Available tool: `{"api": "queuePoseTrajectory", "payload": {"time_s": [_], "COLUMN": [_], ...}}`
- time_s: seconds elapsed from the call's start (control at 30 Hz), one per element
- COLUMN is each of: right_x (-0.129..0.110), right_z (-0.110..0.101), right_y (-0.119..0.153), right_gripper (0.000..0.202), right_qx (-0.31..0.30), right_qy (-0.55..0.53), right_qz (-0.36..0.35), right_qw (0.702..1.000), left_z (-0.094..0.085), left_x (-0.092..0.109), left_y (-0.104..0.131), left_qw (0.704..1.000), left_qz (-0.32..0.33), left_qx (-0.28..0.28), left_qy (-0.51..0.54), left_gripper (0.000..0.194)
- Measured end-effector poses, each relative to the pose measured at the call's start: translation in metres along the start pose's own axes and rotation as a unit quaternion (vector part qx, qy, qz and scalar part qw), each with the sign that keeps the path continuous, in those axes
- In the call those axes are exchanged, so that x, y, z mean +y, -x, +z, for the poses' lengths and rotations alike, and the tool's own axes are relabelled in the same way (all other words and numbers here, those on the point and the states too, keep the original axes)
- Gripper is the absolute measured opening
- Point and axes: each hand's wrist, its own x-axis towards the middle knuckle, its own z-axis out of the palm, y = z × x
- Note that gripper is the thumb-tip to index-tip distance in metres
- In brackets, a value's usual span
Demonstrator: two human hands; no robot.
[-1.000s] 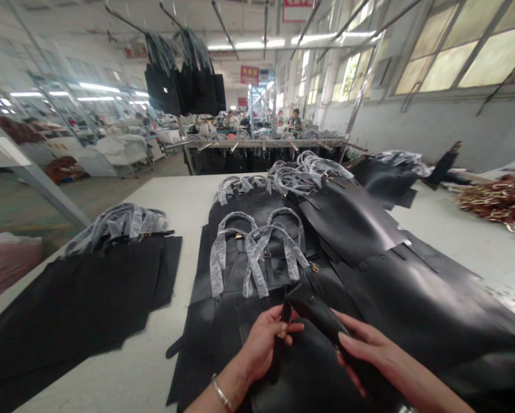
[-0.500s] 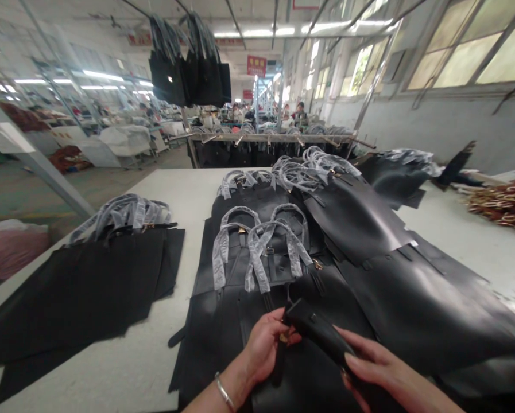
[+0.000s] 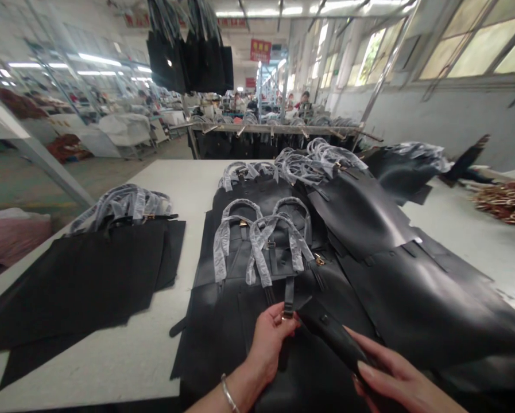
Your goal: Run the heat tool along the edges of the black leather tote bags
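My left hand [image 3: 269, 344], with a silver bangle at its wrist, pinches a black leather strap [image 3: 289, 293] by its small gold buckle. Between the hands runs the folded edge of a black leather bag panel [image 3: 332, 332], with a small dark fitting near its left end. My right hand [image 3: 388, 364] is closed around that folded edge, thumb on top. Just beyond my hands, bag handles [image 3: 259, 252] wrapped in clear plastic lie on the stacked black leather. A gold clasp [image 3: 319, 260] sits to their right.
More black bag panels [image 3: 85, 281] with wrapped handles lie on the white table [image 3: 154, 344] at left. Further leather pieces [image 3: 360, 206] are piled at right, beside brown strips [image 3: 504, 201]. Black bags [image 3: 188, 63] hang overhead, and a metal rack [image 3: 274, 128] stands beyond the table.
The strap and gold buckle now show upright above my left fingertips, where the buckle hung lower before. My right hand and the folded panel edge have shifted slightly right. The view has tilted down a little.
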Motion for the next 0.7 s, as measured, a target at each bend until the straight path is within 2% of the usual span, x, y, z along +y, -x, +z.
{"api": "queuePoseTrajectory", "payload": {"time_s": [0.17, 0.37, 0.47, 0.63, 0.7], "right_x": [-0.004, -0.008, -0.012, -0.025, -0.024], "right_z": [0.011, 0.012, 0.012, 0.004, -0.001], "right_y": [0.002, -0.006, -0.009, -0.011, -0.009], "right_gripper": [0.083, 0.086, 0.085, 0.083, 0.084], "right_qx": [-0.039, -0.047, -0.033, 0.04, 0.041], "right_qy": [-0.006, -0.029, -0.036, -0.036, -0.036], "right_qz": [-0.017, -0.024, -0.017, -0.075, -0.077], "right_qw": [0.999, 0.998, 0.999, 0.996, 0.996], "left_z": [0.001, -0.002, -0.003, -0.003, -0.002], "left_x": [0.002, 0.001, 0.001, 0.003, 0.002], "left_y": [-0.002, -0.001, -0.001, -0.004, -0.005], "left_qw": [0.996, 0.997, 0.997, 0.997, 0.997], "left_qz": [0.022, 0.029, 0.014, -0.028, -0.029], "left_qx": [-0.02, -0.024, -0.028, 0.006, 0.017], "left_qy": [-0.08, -0.068, -0.075, -0.068, -0.071], "left_gripper": [0.02, 0.018, 0.019, 0.03, 0.03]}}
